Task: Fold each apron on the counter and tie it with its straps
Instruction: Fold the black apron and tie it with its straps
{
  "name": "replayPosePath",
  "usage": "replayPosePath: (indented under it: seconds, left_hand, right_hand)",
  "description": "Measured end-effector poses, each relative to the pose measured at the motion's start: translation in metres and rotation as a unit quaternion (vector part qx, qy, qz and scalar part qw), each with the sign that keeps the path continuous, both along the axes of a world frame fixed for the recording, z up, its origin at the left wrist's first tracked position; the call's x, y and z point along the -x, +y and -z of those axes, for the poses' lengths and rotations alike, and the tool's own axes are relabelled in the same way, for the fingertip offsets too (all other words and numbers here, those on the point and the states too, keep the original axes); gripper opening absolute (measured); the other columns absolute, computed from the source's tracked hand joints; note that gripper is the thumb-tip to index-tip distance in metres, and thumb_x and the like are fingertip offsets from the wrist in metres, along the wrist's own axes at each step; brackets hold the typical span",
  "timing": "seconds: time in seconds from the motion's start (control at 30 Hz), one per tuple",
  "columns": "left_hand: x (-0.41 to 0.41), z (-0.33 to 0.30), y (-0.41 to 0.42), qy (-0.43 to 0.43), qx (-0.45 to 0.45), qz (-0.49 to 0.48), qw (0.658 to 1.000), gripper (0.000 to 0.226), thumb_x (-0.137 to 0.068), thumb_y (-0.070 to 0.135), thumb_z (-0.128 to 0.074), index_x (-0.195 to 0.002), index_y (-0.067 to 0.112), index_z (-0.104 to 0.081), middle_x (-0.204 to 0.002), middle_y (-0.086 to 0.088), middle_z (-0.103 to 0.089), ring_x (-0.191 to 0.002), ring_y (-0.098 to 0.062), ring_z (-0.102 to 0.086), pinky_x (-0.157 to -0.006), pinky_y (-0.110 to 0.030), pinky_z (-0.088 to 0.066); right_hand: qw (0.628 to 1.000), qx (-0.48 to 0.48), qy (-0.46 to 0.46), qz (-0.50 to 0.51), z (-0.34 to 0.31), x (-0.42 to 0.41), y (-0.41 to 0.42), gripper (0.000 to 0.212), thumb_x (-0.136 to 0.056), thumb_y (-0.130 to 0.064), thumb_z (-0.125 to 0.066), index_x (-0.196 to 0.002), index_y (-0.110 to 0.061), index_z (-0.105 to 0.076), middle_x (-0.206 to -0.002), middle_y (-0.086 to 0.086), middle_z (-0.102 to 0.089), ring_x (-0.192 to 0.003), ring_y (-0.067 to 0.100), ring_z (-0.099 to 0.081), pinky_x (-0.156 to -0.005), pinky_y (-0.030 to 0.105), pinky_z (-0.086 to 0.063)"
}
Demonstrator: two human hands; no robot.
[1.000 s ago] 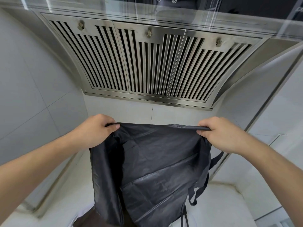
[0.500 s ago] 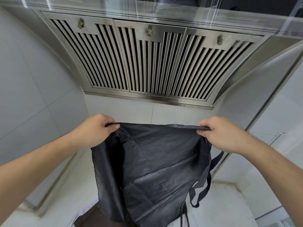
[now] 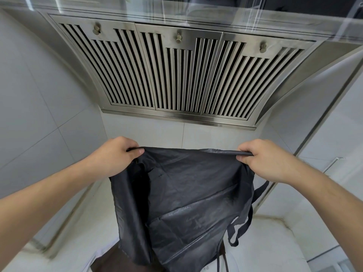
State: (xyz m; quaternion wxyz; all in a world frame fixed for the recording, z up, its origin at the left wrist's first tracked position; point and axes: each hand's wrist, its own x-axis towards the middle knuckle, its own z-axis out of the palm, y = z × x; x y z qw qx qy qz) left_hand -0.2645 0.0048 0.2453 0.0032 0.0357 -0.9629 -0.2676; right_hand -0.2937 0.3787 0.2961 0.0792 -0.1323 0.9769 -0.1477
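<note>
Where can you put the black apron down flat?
Bare counter shows right of the hanging black apron, bordered by the wall. A narrower strip lies left, by the tiled wall. Directly below is crowded: brown cloth lies there.

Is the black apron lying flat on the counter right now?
No, both the left hand and right hand hold the black apron up by its top edge, so it hangs.

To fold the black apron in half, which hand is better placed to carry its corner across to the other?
Probably the left hand. Both hands pinch the shiny black apron by its top edge, but the loose black straps dangle under the right hand, so moving the left side should disturb them less.
</note>
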Motion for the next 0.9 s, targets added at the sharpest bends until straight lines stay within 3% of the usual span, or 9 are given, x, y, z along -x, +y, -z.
replayPosePath:
  seconds: [0.53,0.63,0.7,0.73,0.8,0.83,0.87,0.9]
  left_hand:
    - [-0.001,0.002,-0.002,-0.004,-0.005,-0.001,1.0,0.046,-0.106,0.04,-0.056,-0.066,0.017,-0.056,-0.054,0.004,-0.046,-0.055,-0.018,-0.048,-0.058,-0.031,-0.04]
    - [-0.004,-0.008,0.0,-0.017,-0.004,0.0,1.0,0.04,-0.106,0.039,-0.057,-0.071,0.02,-0.065,-0.058,0.003,-0.053,-0.06,-0.02,-0.054,-0.059,-0.031,-0.042]
    - [-0.007,-0.018,0.005,0.051,-0.027,-0.018,0.998,0.031,-0.105,0.036,-0.059,-0.082,0.02,-0.07,-0.066,0.004,-0.062,-0.07,-0.019,-0.061,-0.061,-0.029,-0.043]
    - [-0.008,-0.024,0.007,0.129,-0.064,-0.038,0.989,0.025,-0.105,0.034,-0.059,-0.087,0.021,-0.07,-0.073,0.006,-0.066,-0.076,-0.014,-0.063,-0.064,-0.024,-0.045]
    - [-0.013,-0.031,0.013,0.302,-0.138,-0.05,0.942,0.018,-0.106,0.03,-0.058,-0.092,0.025,-0.067,-0.08,0.009,-0.068,-0.08,-0.006,-0.062,-0.066,-0.015,-0.045]
    - [-0.014,-0.032,0.015,0.317,-0.127,-0.03,0.94,0.017,-0.107,0.029,-0.057,-0.092,0.025,-0.065,-0.081,0.009,-0.067,-0.079,-0.007,-0.062,-0.066,-0.014,-0.044]
    - [-0.013,-0.029,0.013,0.255,-0.069,0.019,0.964,0.017,-0.106,0.028,-0.058,-0.091,0.024,-0.063,-0.081,0.007,-0.067,-0.078,-0.01,-0.062,-0.065,-0.016,-0.044]
    - [-0.013,-0.027,0.014,0.116,0.022,0.075,0.99,0.017,-0.104,0.027,-0.059,-0.089,0.02,-0.063,-0.081,0.004,-0.068,-0.077,-0.018,-0.064,-0.063,-0.018,-0.045]
  right_hand:
    - [1.0,-0.003,0.007,-0.009,0.001,-0.001,-0.002,0.038,-0.106,-0.021,-0.056,-0.069,-0.015,-0.053,-0.062,0.001,-0.051,-0.06,0.018,-0.049,-0.058,0.035,-0.038]
    - [1.0,-0.022,0.002,-0.009,-0.007,0.002,-0.001,0.036,-0.106,-0.021,-0.056,-0.07,-0.017,-0.055,-0.063,0.001,-0.055,-0.062,0.019,-0.053,-0.06,0.037,-0.042]
    - [0.997,0.0,0.075,-0.012,-0.014,0.001,0.001,0.032,-0.104,-0.016,-0.056,-0.073,-0.021,-0.057,-0.068,0.001,-0.061,-0.068,0.02,-0.059,-0.064,0.039,-0.048]
    - [0.985,0.043,0.164,-0.015,-0.017,-0.001,0.002,0.027,-0.101,-0.01,-0.054,-0.077,-0.023,-0.059,-0.069,0.0,-0.062,-0.069,0.02,-0.06,-0.064,0.039,-0.05]
    - [0.926,0.126,0.355,-0.023,-0.019,-0.01,0.0,0.024,-0.092,-0.001,-0.051,-0.086,-0.023,-0.058,-0.071,-0.003,-0.06,-0.067,0.019,-0.056,-0.058,0.034,-0.045]
    - [0.92,0.109,0.374,-0.028,-0.019,-0.011,-0.001,0.023,-0.09,-0.001,-0.051,-0.088,-0.022,-0.057,-0.072,-0.004,-0.058,-0.067,0.019,-0.053,-0.057,0.033,-0.042]
    - [0.945,0.047,0.32,-0.048,-0.015,-0.01,-0.002,0.02,-0.091,-0.004,-0.052,-0.089,-0.023,-0.057,-0.074,-0.005,-0.058,-0.07,0.022,-0.053,-0.059,0.035,-0.044]
    - [0.979,-0.057,0.186,-0.061,-0.009,-0.009,-0.007,0.015,-0.095,-0.01,-0.055,-0.089,-0.023,-0.059,-0.077,-0.005,-0.059,-0.076,0.024,-0.056,-0.066,0.038,-0.05]
